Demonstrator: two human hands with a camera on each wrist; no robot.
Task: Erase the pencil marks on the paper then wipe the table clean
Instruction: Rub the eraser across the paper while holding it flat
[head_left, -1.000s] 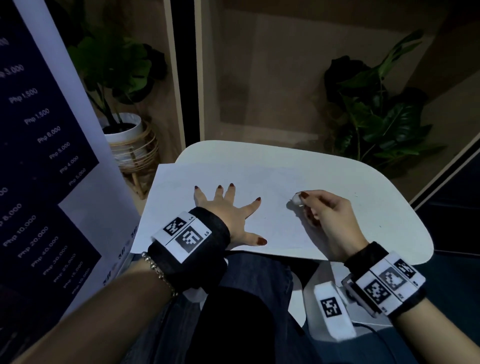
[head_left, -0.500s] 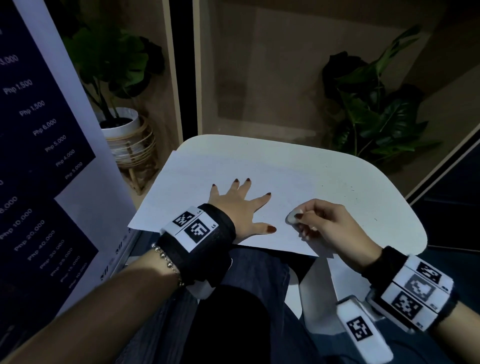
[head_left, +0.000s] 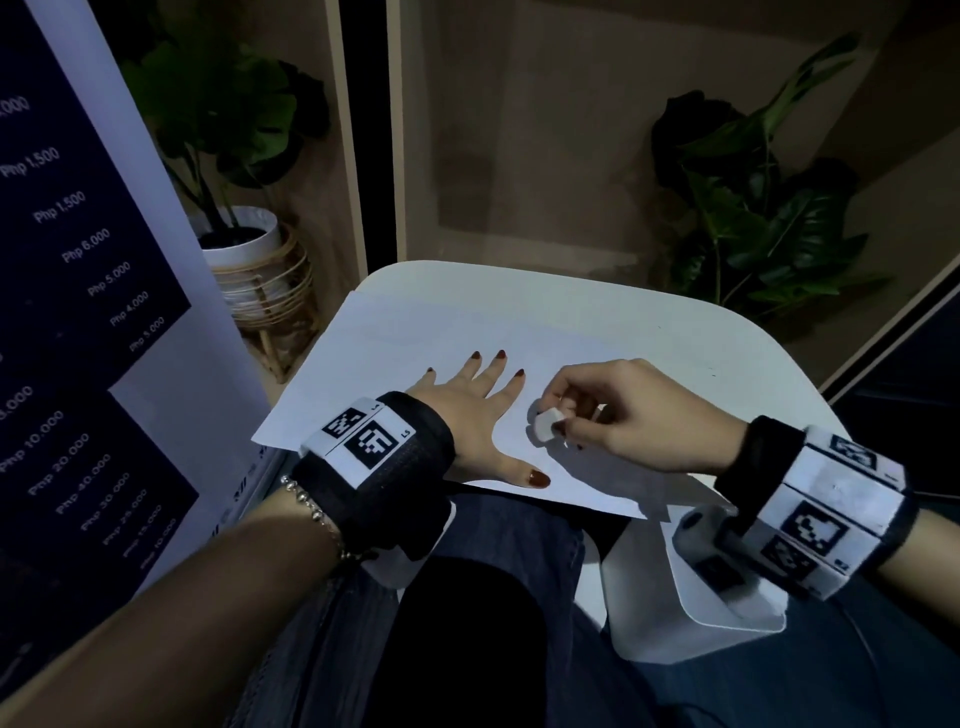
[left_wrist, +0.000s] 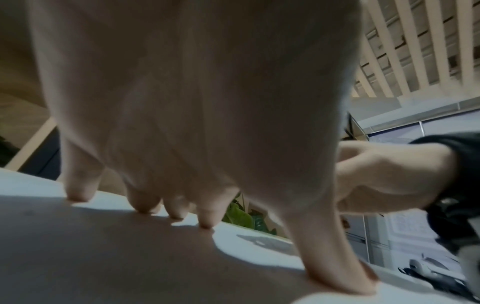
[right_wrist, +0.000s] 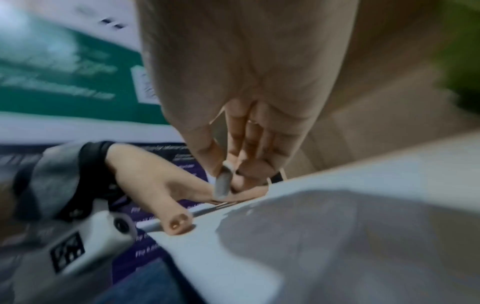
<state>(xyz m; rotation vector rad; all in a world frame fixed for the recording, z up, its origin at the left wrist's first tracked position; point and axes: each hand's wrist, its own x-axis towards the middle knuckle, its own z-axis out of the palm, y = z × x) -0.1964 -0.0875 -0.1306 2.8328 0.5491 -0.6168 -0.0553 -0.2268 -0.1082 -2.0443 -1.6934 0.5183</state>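
Observation:
A white sheet of paper (head_left: 395, 343) lies on the small white table (head_left: 737, 364), its left part hanging past the table's edge. My left hand (head_left: 475, 410) lies flat on the paper with fingers spread, pressing it down; its fingertips (left_wrist: 176, 214) touch the sheet. My right hand (head_left: 613, 415) pinches a small white eraser (head_left: 545, 425) between thumb and fingers, just right of the left hand and over the paper's near part. In the right wrist view the eraser (right_wrist: 223, 181) points down toward the sheet (right_wrist: 337, 205). I make out no pencil marks in this dim light.
A dark price banner (head_left: 78, 312) stands close on the left. A potted plant in a wicker stand (head_left: 254, 260) sits behind it, another plant (head_left: 753, 208) at the back right. My knees in dark jeans (head_left: 467, 597) are under the table's near edge.
My right hand has drawn the eraser toward me and leftward, close beside the left hand. The left hand has kept pressing the paper.

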